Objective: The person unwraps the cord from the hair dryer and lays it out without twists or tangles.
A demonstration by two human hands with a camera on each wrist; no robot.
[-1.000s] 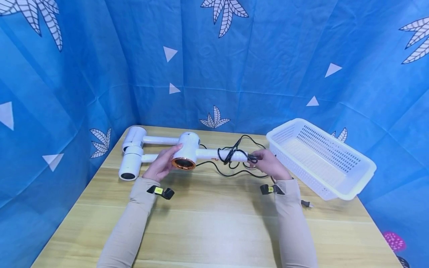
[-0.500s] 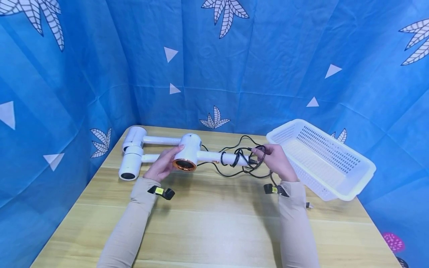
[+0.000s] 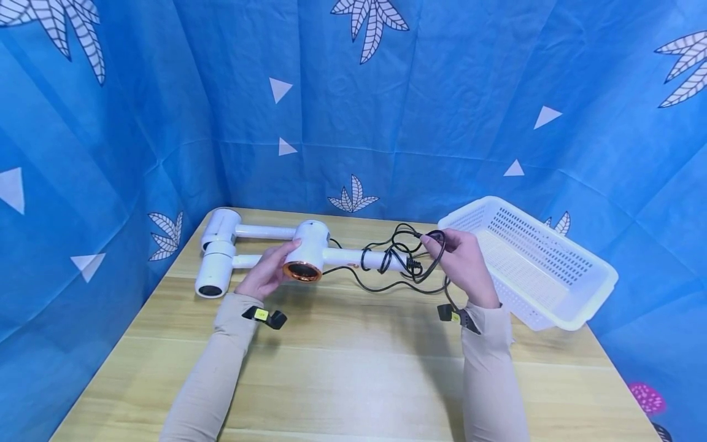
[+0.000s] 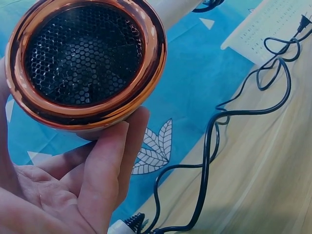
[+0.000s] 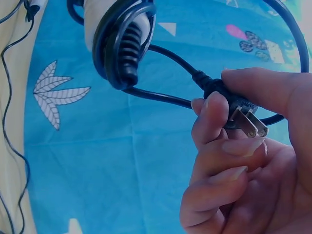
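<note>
Level above the table, a white hair dryer (image 3: 313, 239) with a copper-coloured rim (image 4: 157, 73) points its grille at the near side. My left hand (image 3: 267, 270) grips it by its head, thumb on the near side. Black cord (image 3: 385, 263) is looped loosely round the handle (image 3: 345, 256). At the handle's far right end, my right hand (image 3: 466, 264) pinches the cord's two-prong plug (image 5: 239, 109) between thumb and fingers. In the right wrist view the plug's metal prongs stick out past the fingertips, and a cord loop hangs round the handle end.
Two more white hair dryers, one behind (image 3: 222, 227) and one in front (image 3: 214, 273), lie at the table's left. A white perforated basket (image 3: 599, 285) stands at the right. Other black cord (image 4: 287, 87) trails across the wooden table (image 3: 353, 380), its plug (image 4: 305, 22) near the basket.
My right hand has moved from the handle end up and to the right, drawing the plug end of the cord into a wider loop. The left hand and hair dryer stay nearly still.
</note>
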